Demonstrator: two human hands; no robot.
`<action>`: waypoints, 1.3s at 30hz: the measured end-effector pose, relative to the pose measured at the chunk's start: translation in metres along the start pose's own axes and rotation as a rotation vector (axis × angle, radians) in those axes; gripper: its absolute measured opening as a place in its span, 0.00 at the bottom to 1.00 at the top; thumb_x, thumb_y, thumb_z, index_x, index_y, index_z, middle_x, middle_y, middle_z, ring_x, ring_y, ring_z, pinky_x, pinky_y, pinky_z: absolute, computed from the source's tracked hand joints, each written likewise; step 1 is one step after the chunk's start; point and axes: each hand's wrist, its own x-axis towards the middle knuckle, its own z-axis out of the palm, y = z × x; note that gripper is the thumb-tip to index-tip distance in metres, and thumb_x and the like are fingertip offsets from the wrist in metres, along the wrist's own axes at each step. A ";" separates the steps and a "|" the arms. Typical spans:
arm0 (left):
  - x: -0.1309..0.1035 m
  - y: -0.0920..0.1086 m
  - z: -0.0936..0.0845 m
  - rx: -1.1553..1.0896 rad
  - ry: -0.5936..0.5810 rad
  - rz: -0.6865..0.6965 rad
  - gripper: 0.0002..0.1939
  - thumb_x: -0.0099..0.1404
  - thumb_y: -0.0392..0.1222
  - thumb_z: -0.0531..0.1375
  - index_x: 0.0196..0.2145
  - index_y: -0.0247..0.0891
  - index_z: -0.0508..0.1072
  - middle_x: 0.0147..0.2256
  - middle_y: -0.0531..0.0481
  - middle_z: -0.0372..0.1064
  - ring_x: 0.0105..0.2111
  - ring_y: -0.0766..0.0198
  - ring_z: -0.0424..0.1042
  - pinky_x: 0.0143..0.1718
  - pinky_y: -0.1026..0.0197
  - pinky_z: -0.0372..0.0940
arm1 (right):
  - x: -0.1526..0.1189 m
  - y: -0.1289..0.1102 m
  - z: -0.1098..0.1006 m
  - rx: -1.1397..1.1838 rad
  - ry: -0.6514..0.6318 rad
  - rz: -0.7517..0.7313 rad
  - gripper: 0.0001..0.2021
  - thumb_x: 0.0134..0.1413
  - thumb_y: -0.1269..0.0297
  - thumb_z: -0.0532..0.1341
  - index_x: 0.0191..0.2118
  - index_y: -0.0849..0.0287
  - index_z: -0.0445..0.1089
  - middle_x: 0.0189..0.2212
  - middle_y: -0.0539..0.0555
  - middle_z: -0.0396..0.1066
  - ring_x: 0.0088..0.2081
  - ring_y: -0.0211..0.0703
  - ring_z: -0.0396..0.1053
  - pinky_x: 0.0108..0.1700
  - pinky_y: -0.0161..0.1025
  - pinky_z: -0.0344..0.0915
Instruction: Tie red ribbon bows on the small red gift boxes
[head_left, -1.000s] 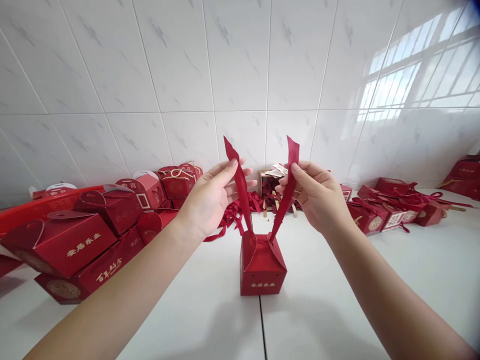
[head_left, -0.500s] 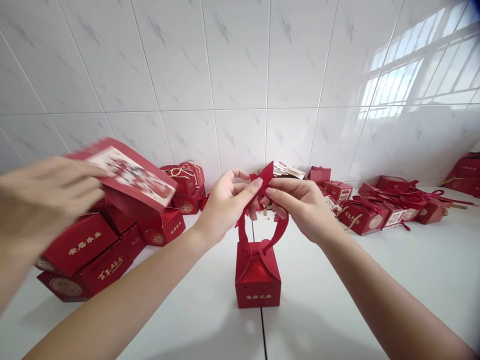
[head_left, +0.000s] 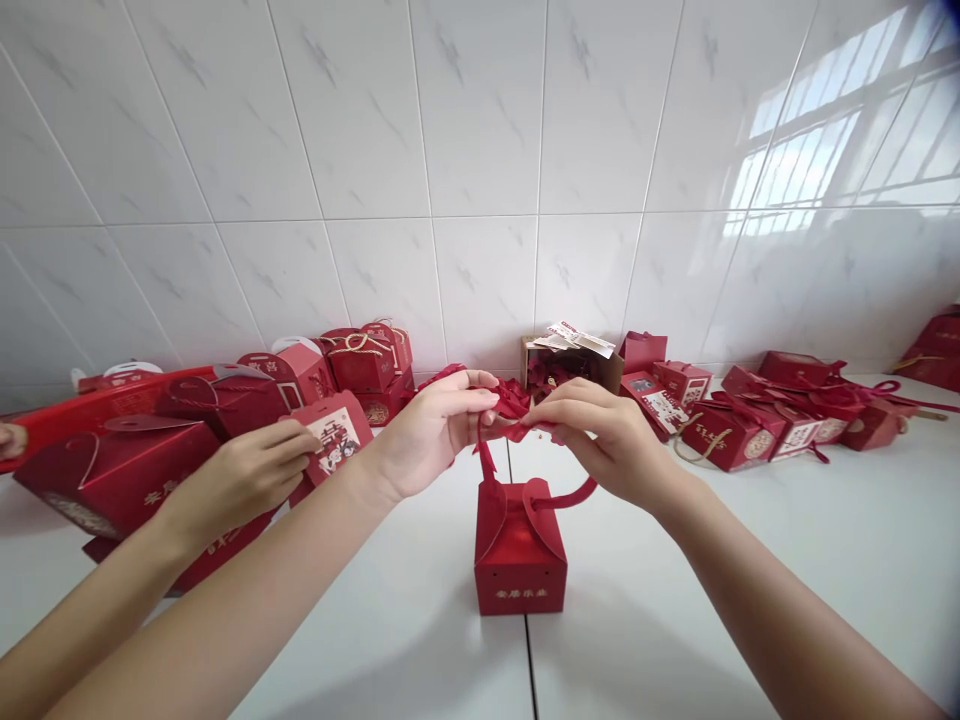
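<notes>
Gift box (head_left: pixel 521 580): stood on the bench (head_left: pixel 675 620)
Carton (head_left: pixel 606 370): sat behind, near the wall (head_left: pixel 480 120)
Stacked boxes (head_left: pixel 146 465): lay left
Tied boxes (head_left: pixel 724 440): lay right

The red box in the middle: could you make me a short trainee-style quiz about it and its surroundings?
1. What runs from the box up to the left hand and right hand?
2. True or false: the box lies on its side.
3. Fill the gap: the wall behind is covered in ____.

Key:
1. A ribbon.
2. False; it stands upright on the table.
3. Tiles.
</notes>
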 end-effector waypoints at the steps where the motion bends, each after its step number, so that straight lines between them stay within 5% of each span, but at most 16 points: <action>1: -0.001 -0.001 0.000 -0.001 -0.015 0.005 0.06 0.58 0.30 0.57 0.35 0.35 0.67 0.25 0.53 0.65 0.27 0.68 0.68 0.34 0.64 0.64 | -0.001 0.000 0.000 -0.105 0.010 -0.052 0.12 0.61 0.73 0.51 0.40 0.59 0.72 0.33 0.55 0.73 0.38 0.44 0.68 0.39 0.43 0.64; 5: -0.004 -0.004 0.001 0.052 -0.111 0.042 0.05 0.62 0.33 0.56 0.38 0.35 0.68 0.28 0.51 0.69 0.29 0.68 0.69 0.36 0.63 0.65 | -0.004 0.000 0.006 -0.260 0.075 -0.139 0.12 0.59 0.76 0.53 0.41 0.58 0.71 0.33 0.54 0.74 0.38 0.44 0.68 0.41 0.44 0.63; 10: -0.007 -0.006 0.000 0.076 -0.057 0.087 0.03 0.63 0.33 0.57 0.36 0.37 0.69 0.25 0.54 0.68 0.28 0.69 0.70 0.37 0.63 0.66 | -0.009 0.005 0.011 -0.298 0.125 -0.178 0.12 0.58 0.78 0.54 0.42 0.57 0.70 0.35 0.54 0.74 0.40 0.43 0.68 0.42 0.43 0.62; 19: -0.005 -0.004 -0.008 -0.148 -0.136 -0.189 0.09 0.65 0.41 0.53 0.33 0.36 0.71 0.23 0.51 0.69 0.28 0.62 0.73 0.44 0.51 0.67 | -0.011 0.001 0.009 -0.415 0.152 -0.209 0.11 0.57 0.79 0.56 0.40 0.56 0.70 0.34 0.50 0.75 0.39 0.40 0.69 0.43 0.43 0.54; 23: -0.007 -0.008 -0.004 -0.022 -0.137 -0.091 0.11 0.66 0.42 0.52 0.35 0.35 0.72 0.27 0.48 0.72 0.32 0.63 0.73 0.44 0.56 0.66 | -0.015 -0.001 0.012 -0.402 0.168 -0.192 0.12 0.57 0.79 0.57 0.41 0.55 0.71 0.34 0.49 0.75 0.39 0.40 0.70 0.42 0.43 0.53; 27: -0.013 -0.016 0.005 0.543 0.014 0.215 0.14 0.66 0.48 0.52 0.41 0.37 0.70 0.28 0.49 0.72 0.27 0.65 0.70 0.31 0.63 0.64 | -0.023 -0.002 0.020 -0.349 0.285 -0.128 0.14 0.56 0.76 0.58 0.44 0.54 0.71 0.37 0.53 0.74 0.38 0.41 0.70 0.41 0.43 0.57; 31: -0.020 -0.019 -0.005 1.154 0.395 0.590 0.08 0.62 0.45 0.56 0.37 0.40 0.65 0.21 0.58 0.62 0.18 0.71 0.57 0.23 0.67 0.55 | -0.039 0.001 0.012 -0.314 0.463 0.142 0.07 0.56 0.70 0.58 0.38 0.58 0.73 0.33 0.55 0.75 0.35 0.42 0.71 0.38 0.40 0.62; 33: -0.027 -0.019 -0.025 1.334 0.554 0.654 0.04 0.61 0.41 0.56 0.31 0.40 0.63 0.19 0.60 0.54 0.18 0.71 0.54 0.23 0.68 0.53 | -0.056 0.008 -0.004 -0.352 0.418 0.416 0.08 0.55 0.63 0.58 0.33 0.58 0.74 0.30 0.54 0.75 0.31 0.43 0.71 0.35 0.38 0.63; 36: -0.044 -0.027 -0.074 1.537 0.671 0.435 0.03 0.59 0.34 0.53 0.29 0.41 0.61 0.17 0.61 0.48 0.18 0.69 0.53 0.24 0.68 0.52 | -0.094 0.025 -0.033 -0.459 0.002 0.927 0.12 0.54 0.58 0.56 0.27 0.56 0.73 0.25 0.52 0.74 0.27 0.46 0.70 0.28 0.39 0.61; 39: -0.065 -0.050 -0.122 1.553 0.564 -0.037 0.06 0.56 0.31 0.50 0.26 0.41 0.60 0.15 0.60 0.49 0.16 0.67 0.54 0.21 0.67 0.50 | -0.133 0.043 -0.049 -0.417 -0.416 1.263 0.13 0.52 0.58 0.56 0.23 0.55 0.73 0.24 0.54 0.74 0.27 0.48 0.71 0.29 0.40 0.62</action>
